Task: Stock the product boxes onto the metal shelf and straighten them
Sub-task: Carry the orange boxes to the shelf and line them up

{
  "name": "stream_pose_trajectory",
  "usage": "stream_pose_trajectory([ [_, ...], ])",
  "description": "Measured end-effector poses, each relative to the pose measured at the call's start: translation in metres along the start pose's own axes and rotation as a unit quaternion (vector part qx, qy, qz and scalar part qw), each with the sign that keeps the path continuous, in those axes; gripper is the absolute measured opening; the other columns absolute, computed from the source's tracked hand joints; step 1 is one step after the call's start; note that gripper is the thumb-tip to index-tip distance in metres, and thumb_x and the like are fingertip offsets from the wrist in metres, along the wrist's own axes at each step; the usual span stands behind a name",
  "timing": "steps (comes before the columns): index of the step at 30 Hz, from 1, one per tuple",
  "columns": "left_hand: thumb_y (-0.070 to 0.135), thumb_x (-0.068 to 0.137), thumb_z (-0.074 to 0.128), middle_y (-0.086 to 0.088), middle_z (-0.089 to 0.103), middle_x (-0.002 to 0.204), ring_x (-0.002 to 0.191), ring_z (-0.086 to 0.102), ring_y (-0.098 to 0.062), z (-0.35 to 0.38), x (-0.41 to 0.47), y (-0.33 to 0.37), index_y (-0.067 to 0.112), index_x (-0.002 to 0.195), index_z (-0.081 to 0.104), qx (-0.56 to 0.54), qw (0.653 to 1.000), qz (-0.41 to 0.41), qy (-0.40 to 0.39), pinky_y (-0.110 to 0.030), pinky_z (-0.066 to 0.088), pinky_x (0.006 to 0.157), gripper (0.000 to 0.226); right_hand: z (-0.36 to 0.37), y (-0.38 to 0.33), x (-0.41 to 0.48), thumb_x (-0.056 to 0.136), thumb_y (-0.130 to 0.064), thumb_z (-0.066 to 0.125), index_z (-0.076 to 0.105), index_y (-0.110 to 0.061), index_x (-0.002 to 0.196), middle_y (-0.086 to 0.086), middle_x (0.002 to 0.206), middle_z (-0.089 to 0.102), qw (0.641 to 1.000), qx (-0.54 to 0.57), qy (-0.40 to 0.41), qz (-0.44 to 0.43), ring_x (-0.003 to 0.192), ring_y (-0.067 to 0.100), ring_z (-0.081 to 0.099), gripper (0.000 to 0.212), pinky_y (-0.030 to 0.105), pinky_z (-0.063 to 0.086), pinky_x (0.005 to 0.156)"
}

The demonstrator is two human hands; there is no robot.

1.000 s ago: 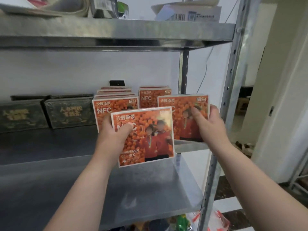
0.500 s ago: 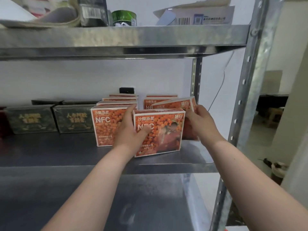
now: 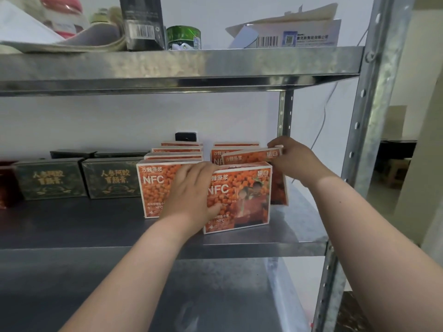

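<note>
Two rows of orange NFC product boxes stand upright on the middle metal shelf (image 3: 96,226). My left hand (image 3: 191,195) grips the left edge of the front orange box (image 3: 244,200), which stands on the shelf in the right row. Behind it, a second orange box (image 3: 251,155) leans tilted; my right hand (image 3: 294,161) holds its top right corner. To the left, the front box of the left row (image 3: 153,188) stands straight, with several more boxes lined up behind it.
Two dark green boxes with gold lettering (image 3: 50,179) stand on the same shelf at the left. The upper shelf (image 3: 215,63) carries a can, a dark carton and a white box. Steel uprights (image 3: 369,130) close the right side. A lower shelf (image 3: 167,295) sits beneath.
Both boxes have gone from mid-air in front of the rack onto the middle shelf. The front one now stands in the right row; my right hand has pushed the other further back.
</note>
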State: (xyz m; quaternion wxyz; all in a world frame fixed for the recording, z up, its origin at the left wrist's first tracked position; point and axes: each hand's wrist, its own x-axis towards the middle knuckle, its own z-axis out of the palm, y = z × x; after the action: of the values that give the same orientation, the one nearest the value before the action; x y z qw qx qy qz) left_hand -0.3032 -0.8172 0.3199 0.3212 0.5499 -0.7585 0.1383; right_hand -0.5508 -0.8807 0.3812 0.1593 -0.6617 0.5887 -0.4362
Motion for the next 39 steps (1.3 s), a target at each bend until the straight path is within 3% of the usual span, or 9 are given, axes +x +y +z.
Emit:
stream_pose_trajectory([
  [3, 0.043, 0.084, 0.072, 0.003, 0.031, 0.156, 0.142, 0.017, -0.018, 0.006, 0.001, 0.001, 0.024, 0.15, 0.029, 0.051, 0.998, 0.035, 0.018, -0.036, 0.015, 0.119, 0.081, 0.0, -0.013, 0.005, 0.091, -0.014, 0.054, 0.068, -0.026, 0.106, 0.001, 0.103, 0.068, 0.994, 0.064, -0.047, 0.071, 0.084, 0.017, 0.07, 0.023, 0.033, 0.064, 0.072],
  [8, 0.037, 0.08, 0.079, -0.01, 0.044, 0.143, 0.132, 0.042, -0.029, 0.017, 0.003, 0.005, 0.012, 0.144, 0.042, 0.1, 0.991, 0.072, 0.049, -0.041, 0.033, 0.113, 0.079, 0.005, -0.022, 0.014, 0.095, -0.018, 0.064, 0.07, -0.009, 0.101, 0.017, 0.109, 0.073, 0.993, 0.008, -0.096, 0.074, 0.102, 0.033, 0.072, 0.012, 0.047, 0.06, 0.091],
  [18, 0.034, 0.078, 0.081, -0.012, 0.047, 0.142, 0.132, 0.044, -0.03, 0.031, 0.009, 0.008, 0.009, 0.146, 0.04, 0.101, 0.989, 0.086, 0.067, -0.042, 0.036, 0.112, 0.083, 0.005, -0.01, 0.058, 0.091, 0.0, 0.063, 0.081, -0.021, 0.083, 0.009, 0.111, 0.072, 0.989, -0.012, -0.13, 0.071, 0.098, 0.025, 0.069, 0.029, 0.035, 0.061, 0.078],
  [21, 0.035, 0.081, 0.077, -0.012, 0.046, 0.146, 0.131, 0.043, -0.032, 0.034, 0.012, 0.009, 0.01, 0.146, 0.038, 0.104, 0.991, 0.072, 0.052, -0.046, 0.04, 0.11, 0.079, 0.009, -0.011, 0.066, 0.092, -0.004, 0.064, 0.081, -0.029, 0.081, 0.005, 0.116, 0.071, 0.988, -0.067, -0.13, 0.039, 0.1, 0.023, 0.069, 0.032, 0.037, 0.062, 0.084],
  [27, 0.031, 0.08, 0.078, -0.013, 0.034, 0.155, 0.129, 0.044, -0.035, 0.039, 0.006, 0.009, 0.012, 0.134, 0.047, 0.071, 0.995, 0.055, 0.04, -0.044, 0.045, 0.103, 0.065, 0.002, -0.034, 0.03, 0.101, -0.02, 0.053, 0.073, -0.033, 0.108, -0.011, 0.119, 0.064, 0.976, -0.14, -0.09, -0.141, 0.097, 0.009, 0.064, 0.025, 0.016, 0.047, 0.076],
  [29, 0.03, 0.084, 0.073, -0.008, 0.016, 0.163, 0.138, 0.038, -0.033, 0.041, -0.002, 0.005, 0.016, 0.137, 0.043, 0.038, 0.997, 0.054, 0.031, -0.042, 0.043, 0.106, 0.062, 0.006, -0.035, 0.01, 0.099, -0.041, 0.057, 0.072, -0.035, 0.109, -0.014, 0.115, 0.068, 0.961, -0.154, -0.082, -0.214, 0.105, 0.01, 0.063, 0.019, 0.027, 0.05, 0.091],
  [31, 0.033, 0.087, 0.071, -0.007, 0.008, 0.165, 0.142, 0.034, -0.029, 0.041, -0.012, 0.002, 0.018, 0.137, 0.044, 0.011, 0.998, 0.049, 0.032, -0.038, 0.044, 0.105, 0.059, 0.011, -0.033, -0.006, 0.093, -0.059, 0.059, 0.069, -0.034, 0.121, -0.009, 0.12, 0.068, 0.932, -0.23, -0.102, -0.26, 0.111, 0.014, 0.06, 0.039, 0.037, 0.05, 0.095],
  [35, 0.038, 0.093, 0.062, -0.003, 0.036, 0.146, 0.13, 0.043, -0.022, 0.042, -0.035, -0.006, 0.019, 0.132, 0.05, -0.023, 0.999, 0.033, -0.005, -0.035, 0.049, 0.101, 0.046, 0.021, -0.025, -0.02, 0.088, -0.058, 0.068, 0.05, -0.032, 0.146, -0.004, 0.143, 0.057, 0.891, -0.35, -0.1, -0.273, 0.129, 0.021, 0.052, 0.067, 0.04, 0.049, 0.099],
  [39, 0.052, 0.097, 0.039, 0.008, 0.054, 0.129, 0.121, 0.046, -0.014, 0.051, -0.051, -0.023, 0.026, 0.127, 0.054, 0.006, 0.991, 0.038, -0.126, -0.03, 0.042, 0.095, 0.043, 0.028, -0.018, -0.021, 0.093, -0.051, 0.064, 0.045, -0.026, 0.151, 0.003, 0.145, 0.057, 0.882, -0.374, -0.072, -0.278, 0.131, 0.028, 0.05, 0.065, 0.042, 0.046, 0.102],
])
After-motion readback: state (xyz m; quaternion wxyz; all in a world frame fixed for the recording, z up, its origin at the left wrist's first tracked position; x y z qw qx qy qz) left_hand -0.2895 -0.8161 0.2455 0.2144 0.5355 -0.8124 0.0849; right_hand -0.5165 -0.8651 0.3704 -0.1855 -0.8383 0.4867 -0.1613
